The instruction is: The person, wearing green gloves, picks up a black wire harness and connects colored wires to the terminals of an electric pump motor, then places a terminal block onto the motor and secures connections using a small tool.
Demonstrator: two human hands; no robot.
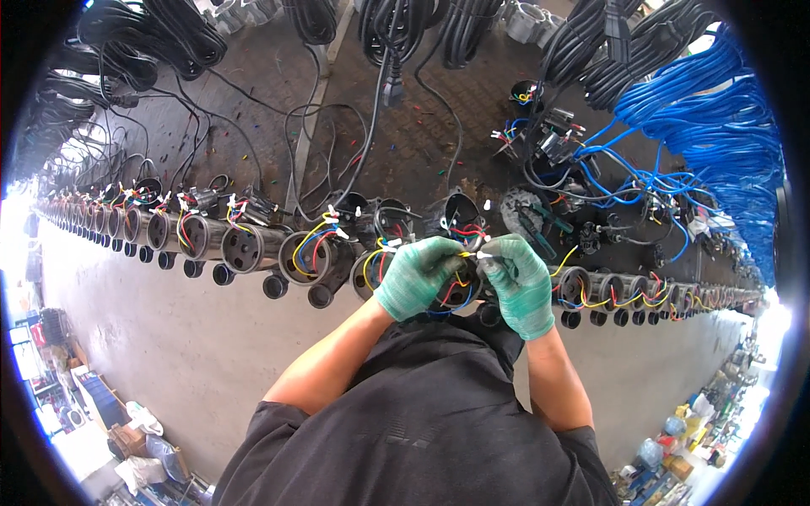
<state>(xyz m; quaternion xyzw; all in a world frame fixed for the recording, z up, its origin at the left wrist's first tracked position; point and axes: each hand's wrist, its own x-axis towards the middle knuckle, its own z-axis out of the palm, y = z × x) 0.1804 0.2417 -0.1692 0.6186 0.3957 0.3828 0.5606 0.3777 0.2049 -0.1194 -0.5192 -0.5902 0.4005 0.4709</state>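
Observation:
My hands, in green knit gloves, meet at chest height over a row of dark cylindrical housings. My left hand (419, 275) is closed in a pinch on a yellow wire (466, 254). Facing it, my right hand (517, 285) pinches a small white wire cap (483, 255) by the wire's end. Whether the cap sits on the wire is too small to tell. Beneath and between the hands is an open round housing (456, 295) with yellow, red and blue wires, partly covered by the gloves. Just beyond them, more coloured wires with white caps lie by a black cup-shaped part (461, 211).
Similar housings (245, 250) line the table's near edge on both sides. Coiled black cables (392, 29) hang at the far side, blue cable bundles (717, 126) at the right. Pliers (547, 223) lie beyond my right hand. Loose cords and small coloured bits dot the dark tabletop (396, 143).

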